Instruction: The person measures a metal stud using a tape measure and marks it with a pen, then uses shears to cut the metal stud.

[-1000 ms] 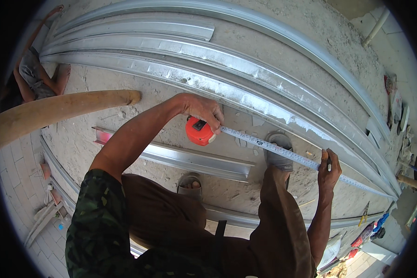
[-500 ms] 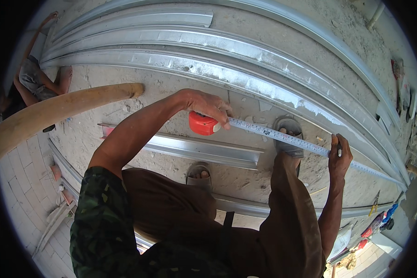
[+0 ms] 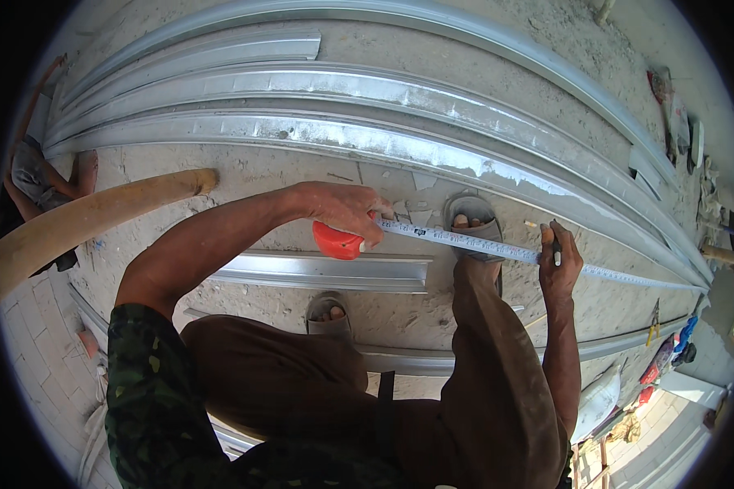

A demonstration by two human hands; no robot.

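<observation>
Both hands (image 3: 347, 213) (image 3: 559, 265) hold the stretched tape measure (image 3: 465, 241).

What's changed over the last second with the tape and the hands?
The right hand has slid in along the tape blade, nearer the right foot, its pencil now at the blade. The left hand keeps gripping the red tape case. The blade stays pulled out over the metal channels; nothing was let go.

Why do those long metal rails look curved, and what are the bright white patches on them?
Head view: the fisheye lens bends the straight silvery metal channels toward the rim; the white patches are sun glare; dark corners are lens edge. The left hand on the red tape measure looks sharp.
</observation>
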